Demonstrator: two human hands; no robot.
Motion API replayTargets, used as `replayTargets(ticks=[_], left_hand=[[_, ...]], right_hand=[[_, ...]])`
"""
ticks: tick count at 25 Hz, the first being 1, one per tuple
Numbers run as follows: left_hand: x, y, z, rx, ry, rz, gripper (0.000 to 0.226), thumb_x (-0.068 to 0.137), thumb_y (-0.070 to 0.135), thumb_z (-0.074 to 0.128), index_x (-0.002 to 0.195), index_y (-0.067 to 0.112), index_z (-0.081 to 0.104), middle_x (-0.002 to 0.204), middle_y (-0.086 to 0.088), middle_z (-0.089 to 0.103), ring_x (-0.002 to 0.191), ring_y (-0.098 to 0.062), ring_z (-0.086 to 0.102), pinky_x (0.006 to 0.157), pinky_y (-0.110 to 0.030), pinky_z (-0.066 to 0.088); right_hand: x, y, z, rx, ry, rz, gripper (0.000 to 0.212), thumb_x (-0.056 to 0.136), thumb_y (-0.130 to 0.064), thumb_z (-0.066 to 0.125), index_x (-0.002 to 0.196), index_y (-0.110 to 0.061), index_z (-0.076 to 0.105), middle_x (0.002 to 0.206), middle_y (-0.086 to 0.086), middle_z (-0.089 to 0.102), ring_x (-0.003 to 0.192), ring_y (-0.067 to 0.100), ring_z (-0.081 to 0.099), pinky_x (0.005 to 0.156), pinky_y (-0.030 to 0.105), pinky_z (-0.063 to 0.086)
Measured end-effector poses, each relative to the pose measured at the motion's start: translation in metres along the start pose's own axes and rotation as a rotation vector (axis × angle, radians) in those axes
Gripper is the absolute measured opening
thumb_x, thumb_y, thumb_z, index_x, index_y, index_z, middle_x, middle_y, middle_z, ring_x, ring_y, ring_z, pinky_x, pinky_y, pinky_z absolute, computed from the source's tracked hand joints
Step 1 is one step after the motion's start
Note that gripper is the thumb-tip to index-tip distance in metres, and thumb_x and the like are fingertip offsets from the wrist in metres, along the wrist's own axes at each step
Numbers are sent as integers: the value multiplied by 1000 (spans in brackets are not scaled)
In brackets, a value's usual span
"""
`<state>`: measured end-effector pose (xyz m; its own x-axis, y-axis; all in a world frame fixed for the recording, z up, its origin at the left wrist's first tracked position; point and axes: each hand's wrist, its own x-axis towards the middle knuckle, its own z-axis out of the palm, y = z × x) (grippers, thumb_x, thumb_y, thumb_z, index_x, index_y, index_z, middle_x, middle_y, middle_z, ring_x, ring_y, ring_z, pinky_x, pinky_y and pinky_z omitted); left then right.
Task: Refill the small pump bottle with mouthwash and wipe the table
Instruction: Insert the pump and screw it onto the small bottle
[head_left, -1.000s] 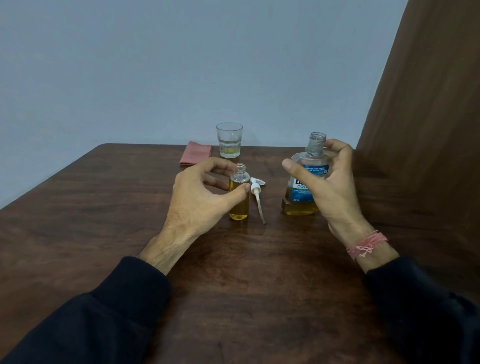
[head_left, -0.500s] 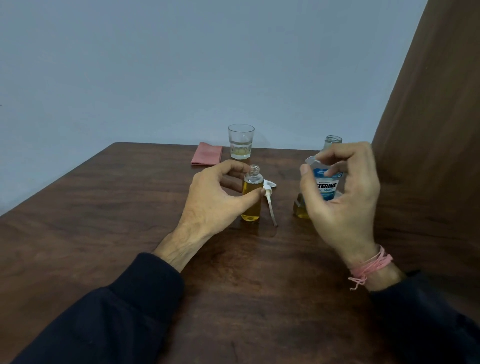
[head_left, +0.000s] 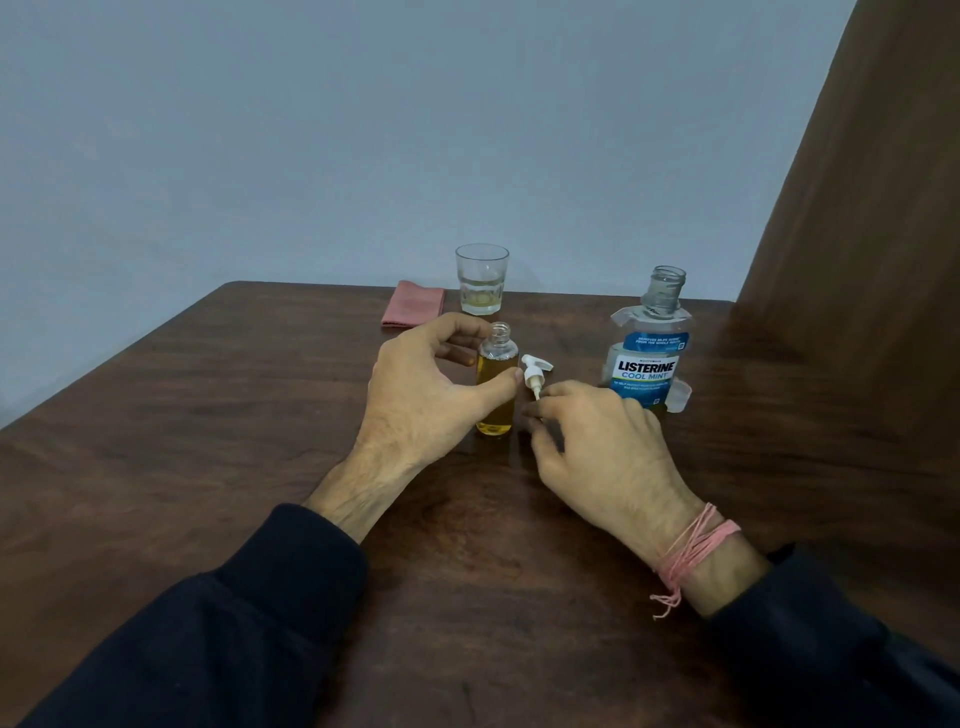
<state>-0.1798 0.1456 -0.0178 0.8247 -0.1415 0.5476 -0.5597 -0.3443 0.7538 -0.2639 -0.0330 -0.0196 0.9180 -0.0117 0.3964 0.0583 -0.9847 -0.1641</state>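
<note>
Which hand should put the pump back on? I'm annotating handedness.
Right. The right hand is already at the pump head's tube; the left hand steadies the small bottle.

The small pump bottle (head_left: 497, 382) is gripped by the left hand (head_left: 423, 395) while the pump head (head_left: 535, 371) is pinched by the right hand (head_left: 597, 447).
</note>
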Motion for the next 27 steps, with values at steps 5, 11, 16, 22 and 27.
replayTargets(ticks=[5,11,16,22,27], left_hand=[[0,2,-1,-1,-16,-15,59,67,73,85,116,42,83,108,26,82,101,3,77,92,-34,69],[1,3,-3,-19,-38,-38,49,70,66,90,113,45,82,109,30,81,100,4,78,87,-27,65],[4,-3,-4,-52,-94,-44,42,82,43,100,119,39,82,112,32,81,97,6,81,87,-24,66],[4,-3,-4,-68,-108,-38,42,83,44,99,120,39,82,114,35,80,97,9,80,80,-10,63],[1,-1,-4,-82,-104,-42,46,76,51,92,119,41,81,112,29,82,98,5,82,89,-28,69]], right_hand=[[7,-5,2,-75,-50,56,37,108,-55,51,137,-43,71,123,-11,72,110,23,73,86,42,60],[13,-9,6,-136,-114,111,41,108,-60,50,127,-35,76,114,-5,68,103,23,71,77,39,53],[5,-8,-3,-100,4,138,32,102,-62,59,85,-35,64,78,-14,54,79,17,57,69,34,41],[7,-9,-8,-54,-69,156,36,97,-67,67,117,-40,55,100,-13,68,99,19,69,80,40,54],[6,-9,-7,-20,-84,167,38,99,-58,68,128,-34,70,105,-13,67,103,18,69,85,39,59]])
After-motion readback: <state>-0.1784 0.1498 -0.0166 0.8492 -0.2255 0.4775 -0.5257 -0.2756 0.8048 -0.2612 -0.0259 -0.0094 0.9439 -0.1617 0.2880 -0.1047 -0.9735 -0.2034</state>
